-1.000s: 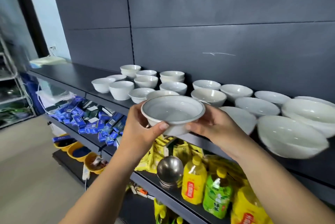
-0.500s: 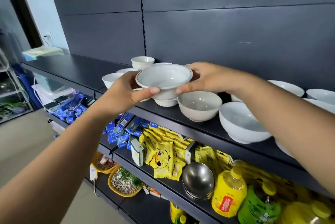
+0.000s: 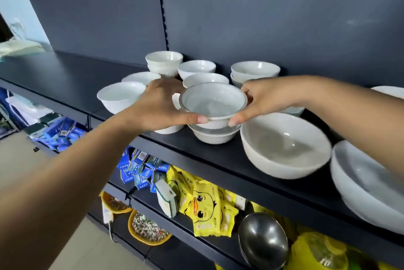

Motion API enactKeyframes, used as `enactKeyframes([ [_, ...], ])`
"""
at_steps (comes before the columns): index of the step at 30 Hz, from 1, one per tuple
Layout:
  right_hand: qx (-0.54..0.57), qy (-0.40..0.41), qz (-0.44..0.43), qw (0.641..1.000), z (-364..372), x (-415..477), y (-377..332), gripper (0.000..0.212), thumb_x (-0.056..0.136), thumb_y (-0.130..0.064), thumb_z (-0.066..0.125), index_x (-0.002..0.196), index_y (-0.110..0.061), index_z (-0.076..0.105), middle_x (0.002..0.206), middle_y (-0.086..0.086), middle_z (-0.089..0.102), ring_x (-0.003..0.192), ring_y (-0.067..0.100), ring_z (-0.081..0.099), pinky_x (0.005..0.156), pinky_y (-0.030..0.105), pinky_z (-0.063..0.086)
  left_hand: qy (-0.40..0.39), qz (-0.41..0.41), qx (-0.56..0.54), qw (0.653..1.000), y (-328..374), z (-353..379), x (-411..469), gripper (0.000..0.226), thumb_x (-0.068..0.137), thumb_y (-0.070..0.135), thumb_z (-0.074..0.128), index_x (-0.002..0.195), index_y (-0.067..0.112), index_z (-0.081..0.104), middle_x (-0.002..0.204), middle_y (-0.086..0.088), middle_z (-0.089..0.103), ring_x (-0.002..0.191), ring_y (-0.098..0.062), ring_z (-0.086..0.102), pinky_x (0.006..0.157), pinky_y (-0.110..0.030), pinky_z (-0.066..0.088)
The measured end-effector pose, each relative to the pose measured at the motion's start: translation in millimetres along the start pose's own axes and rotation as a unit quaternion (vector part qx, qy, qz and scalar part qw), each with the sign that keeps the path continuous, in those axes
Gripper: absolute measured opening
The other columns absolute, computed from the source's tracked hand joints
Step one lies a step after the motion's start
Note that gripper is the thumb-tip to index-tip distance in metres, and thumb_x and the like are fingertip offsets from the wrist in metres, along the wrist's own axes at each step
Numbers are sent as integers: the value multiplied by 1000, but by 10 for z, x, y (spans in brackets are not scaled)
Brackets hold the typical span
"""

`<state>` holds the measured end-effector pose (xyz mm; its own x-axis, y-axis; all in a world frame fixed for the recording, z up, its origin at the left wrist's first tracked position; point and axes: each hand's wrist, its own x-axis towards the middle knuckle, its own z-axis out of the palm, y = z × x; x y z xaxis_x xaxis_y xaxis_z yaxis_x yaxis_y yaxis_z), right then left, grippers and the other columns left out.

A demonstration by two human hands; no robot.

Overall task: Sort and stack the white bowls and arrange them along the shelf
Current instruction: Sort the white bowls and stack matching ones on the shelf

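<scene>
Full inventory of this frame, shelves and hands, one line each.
held bowl: 1, white, dark rim, just above lower bowl
lower bowl: 1, white, top shelf front
small bowls: several, white, shelf back and left
large bowls: at least 2, white, shelf right
top shelf: 1, dark
blue packets: many, middle shelf
duck packets: several, yellow, middle shelf
steel bowl: 1, silver, right of duck packets
yellow dishes: 2, lowest shelf
left hand: grips held bowl's left
right hand: grips its right

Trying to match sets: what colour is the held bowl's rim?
The held bowl is white with a thin dark rim line, clear in the head view.
</scene>
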<state>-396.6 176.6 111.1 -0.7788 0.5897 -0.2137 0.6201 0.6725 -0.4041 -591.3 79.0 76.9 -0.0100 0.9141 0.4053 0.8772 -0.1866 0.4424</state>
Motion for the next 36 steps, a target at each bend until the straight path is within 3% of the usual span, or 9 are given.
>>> enactKeyframes([
  [2, -21, -20, 35, 999, 57, 55, 16, 33, 64, -58, 69, 70, -28, 57, 61, -14, 52, 63, 6, 49, 55, 18, 36, -16, 17, 14, 1000, -45, 45, 39, 76, 44, 71, 57, 90, 11, 67, 90, 6, 61, 87, -2, 51, 80, -10, 36],
  [6, -42, -39, 81, 995, 116, 134, 34, 60, 35, -76, 64, 59, -22, 54, 56, -9, 41, 58, 12, 40, 55, 24, 30, -40, 12, 72, 997, -219, 133, 160, 92, 38, 81, 50, 98, 14, 66, 104, -3, 63, 105, -22, 52, 95, -36, 38],
  [13, -93, -40, 150, 984, 107, 215, 45, 99, 21, -82, 63, 90, -12, 65, 78, 3, 58, 77, 22, 54, 68, 33, 41, -106, -35, 111, 987, -283, 176, 208, 113, 25, 88, 40, 119, 28, 56, 131, 2, 44, 131, -20, 27, 110, -36, 22],
  [16, -97, -33, 185, 977, 100, 222, 8, 92, 28, -76, 65, 97, -15, 64, 92, 4, 64, 90, 22, 60, 77, 32, 47, -148, -33, 120, 981, -267, 146, 251, 101, 24, 88, 39, 103, 27, 55, 110, 4, 48, 119, -20, 35, 102, -38, 32],
  [23, -96, -21, 237, 966, 149, 202, -128, 75, 47, -62, 72, 101, -12, 58, 110, 10, 62, 100, 24, 57, 81, 31, 44, -199, -8, 79, 977, -273, 128, 269, 98, 31, 84, 45, 105, 20, 59, 110, 0, 58, 104, -18, 52, 91, -37, 44],
  [27, -68, -1, 241, 968, 168, 176, -162, 60, 61, -51, 75, 104, -13, 58, 98, -3, 57, 100, 21, 55, 84, 29, 46, -227, 38, 9, 973, -236, 124, 209, 63, 52, 78, 65, 102, 42, 53, 102, 22, 55, 95, 2, 48, 79, -6, 37],
  [32, -60, 1, 248, 967, 209, 127, -181, 68, 49, -56, 75, 101, -16, 56, 92, -6, 55, 98, 21, 55, 91, 33, 45, -181, 47, 28, 982, -224, 149, 137, 48, 68, 64, 59, 103, 32, 48, 88, 19, 47, 78, 4, 44, 60, -8, 31],
  [34, -93, 22, 254, 962, 143, 57, -223, 78, 51, -60, 71, 112, -15, 53, 116, 0, 58, 106, 22, 53, 92, 34, 42, -118, 61, 56, 990, -236, 144, 107, 81, 62, 79, 57, 113, 16, 50, 107, 4, 56, 91, -5, 45, 63, -16, 28],
  [36, -117, 71, 269, 953, 45, -107, -296, 89, 62, -62, 66, 135, -19, 38, 140, -3, 44, 123, 21, 44, 103, 39, 38, -22, 94, -2, 995, -186, 124, 51, 88, 67, 73, 58, 131, 14, 48, 132, 3, 51, 107, 5, 39, 79, -1, 24],
])
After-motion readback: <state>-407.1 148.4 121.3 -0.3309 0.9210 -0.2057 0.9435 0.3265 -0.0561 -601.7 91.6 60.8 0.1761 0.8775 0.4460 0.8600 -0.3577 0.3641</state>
